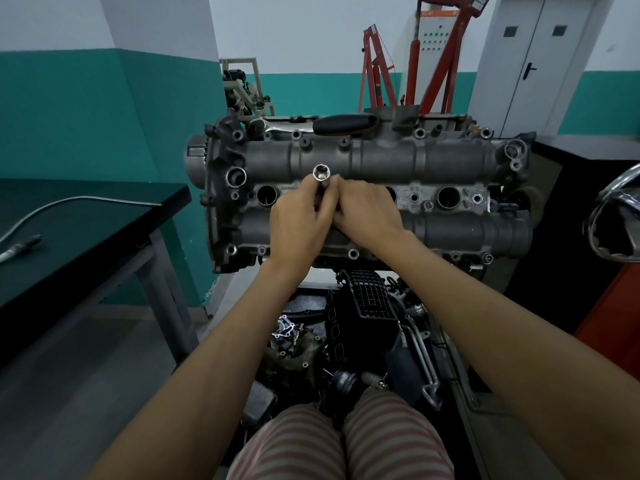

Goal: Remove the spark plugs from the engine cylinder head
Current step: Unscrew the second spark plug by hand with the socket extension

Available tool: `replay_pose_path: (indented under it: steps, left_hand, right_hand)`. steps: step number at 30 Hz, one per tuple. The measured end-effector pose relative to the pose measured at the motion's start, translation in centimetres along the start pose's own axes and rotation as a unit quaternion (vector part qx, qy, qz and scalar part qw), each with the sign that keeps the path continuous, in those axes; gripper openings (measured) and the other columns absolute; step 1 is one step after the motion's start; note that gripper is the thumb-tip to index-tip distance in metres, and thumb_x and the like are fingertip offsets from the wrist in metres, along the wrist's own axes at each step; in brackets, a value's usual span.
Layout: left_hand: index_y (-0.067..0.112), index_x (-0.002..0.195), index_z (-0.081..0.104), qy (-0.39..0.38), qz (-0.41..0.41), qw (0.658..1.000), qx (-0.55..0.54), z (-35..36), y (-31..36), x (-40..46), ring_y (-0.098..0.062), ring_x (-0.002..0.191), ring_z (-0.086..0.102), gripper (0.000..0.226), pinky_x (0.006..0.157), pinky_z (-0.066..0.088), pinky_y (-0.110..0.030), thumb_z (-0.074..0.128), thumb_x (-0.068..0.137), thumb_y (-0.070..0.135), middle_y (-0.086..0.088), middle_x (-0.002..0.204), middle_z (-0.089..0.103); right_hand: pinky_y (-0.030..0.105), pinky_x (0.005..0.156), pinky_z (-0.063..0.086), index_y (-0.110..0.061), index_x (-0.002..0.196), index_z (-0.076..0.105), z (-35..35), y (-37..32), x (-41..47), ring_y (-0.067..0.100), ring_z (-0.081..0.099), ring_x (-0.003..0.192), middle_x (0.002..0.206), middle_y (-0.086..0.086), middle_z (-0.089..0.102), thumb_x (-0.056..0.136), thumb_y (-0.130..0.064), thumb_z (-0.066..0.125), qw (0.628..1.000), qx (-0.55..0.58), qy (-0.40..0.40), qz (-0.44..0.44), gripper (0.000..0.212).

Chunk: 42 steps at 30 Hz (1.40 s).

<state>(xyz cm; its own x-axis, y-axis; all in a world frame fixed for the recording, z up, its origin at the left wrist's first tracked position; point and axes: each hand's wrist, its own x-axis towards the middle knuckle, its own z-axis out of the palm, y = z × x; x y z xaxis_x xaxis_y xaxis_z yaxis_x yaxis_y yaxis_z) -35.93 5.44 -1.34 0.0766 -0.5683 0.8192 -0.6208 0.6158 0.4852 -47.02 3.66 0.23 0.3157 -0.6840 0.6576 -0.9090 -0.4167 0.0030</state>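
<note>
Engine head [381, 157], centre: plug wells at 9 o'clock [267, 195] and 3 o'clock [449, 197] are seen dark; plugs cannot be told. Socket tube [322, 176] is grasped by left hand [298, 225] and right hand [367, 213] over a middle well. Ratchet [343, 124] is laid at 12 o'clock. Removal judged unfinished.

No text can be read with certainty: the orange label [437, 13] atop the grey cabinet [434, 43] by the back wall and the stamped marking on the cylinder head [446, 157] are both too blurred.
</note>
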Motion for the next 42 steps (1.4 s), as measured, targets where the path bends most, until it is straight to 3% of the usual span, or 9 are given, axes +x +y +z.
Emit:
replay_pose_path:
  steps: [6,13,19,23,27,34,42]
  left_hand:
    - [0.006,0.074,0.057,-0.007,-0.008,1.000,-0.013,-0.01,0.18,-0.08,-0.014,0.047,0.045,0.033,0.050,0.034,-0.025,0.053,0.094,0.031,0.004,0.048,0.044]
    - [0.002,0.081,0.053,-0.007,-0.012,1.000,-0.012,-0.04,0.14,-0.12,-0.017,0.050,0.048,0.025,0.052,0.038,-0.030,0.053,0.092,0.024,-0.002,0.054,0.049]
    - [0.012,0.081,0.047,-0.007,-0.020,1.000,-0.016,0.16,-0.02,-0.17,-0.005,0.049,0.046,0.015,0.051,0.031,-0.020,0.051,0.091,0.023,0.012,0.054,0.044]
    - [0.010,0.077,0.054,-0.006,-0.019,1.000,-0.005,0.23,-0.21,0.01,-0.009,0.046,0.043,0.024,0.052,0.032,-0.026,0.052,0.094,0.027,0.008,0.050,0.043]
    - [0.005,0.075,0.058,0.000,-0.015,1.000,-0.019,0.15,0.01,0.02,-0.007,0.044,0.041,0.031,0.050,0.033,-0.024,0.055,0.094,0.030,0.011,0.047,0.041]
    - [0.001,0.082,0.056,0.001,-0.015,1.000,-0.016,0.02,0.13,-0.05,-0.019,0.050,0.050,0.028,0.053,0.042,-0.036,0.054,0.093,0.027,-0.007,0.054,0.052]
    - [0.006,0.083,0.054,-0.006,-0.024,1.000,-0.011,0.21,-0.25,-0.09,-0.014,0.052,0.047,0.026,0.053,0.034,-0.029,0.050,0.094,0.029,0.010,0.054,0.045]
  right_hand:
    - [0.032,0.057,0.027,-0.008,0.098,0.057,0.11,0.00,0.06,0.033,0.061,0.079,0.089,0.011,0.066,0.092,-0.025,0.040,1.000,-0.028,-0.011,-0.004,0.024]
    - [0.031,0.058,0.028,-0.011,0.098,0.048,0.12,0.01,0.10,0.029,0.059,0.083,0.097,0.007,0.062,0.092,-0.028,0.044,1.000,0.012,-0.014,-0.005,0.019]
    - [0.031,0.056,0.024,-0.015,0.088,0.040,-0.10,-0.05,-0.20,0.032,0.057,0.077,0.092,0.009,0.061,0.093,-0.029,0.043,0.999,0.040,-0.004,-0.012,0.015]
    - [0.030,0.056,0.026,-0.013,0.092,0.058,-0.06,-0.04,0.00,0.032,0.061,0.076,0.083,0.009,0.066,0.091,-0.033,0.042,1.000,-0.005,-0.004,0.002,0.025]
    - [0.030,0.055,0.025,-0.010,0.090,0.060,0.03,0.02,0.20,0.033,0.061,0.074,0.081,0.011,0.066,0.091,-0.030,0.040,1.000,-0.011,-0.009,0.010,0.028]
    - [0.030,0.058,0.025,-0.012,0.096,0.051,0.20,0.08,0.07,0.030,0.060,0.080,0.094,0.007,0.064,0.091,-0.031,0.044,1.000,0.021,-0.011,-0.003,0.021]
    - [0.032,0.057,0.030,-0.011,0.096,0.049,-0.03,-0.07,-0.08,0.033,0.060,0.077,0.089,0.010,0.065,0.090,-0.035,0.043,1.000,0.029,0.001,0.000,0.025]
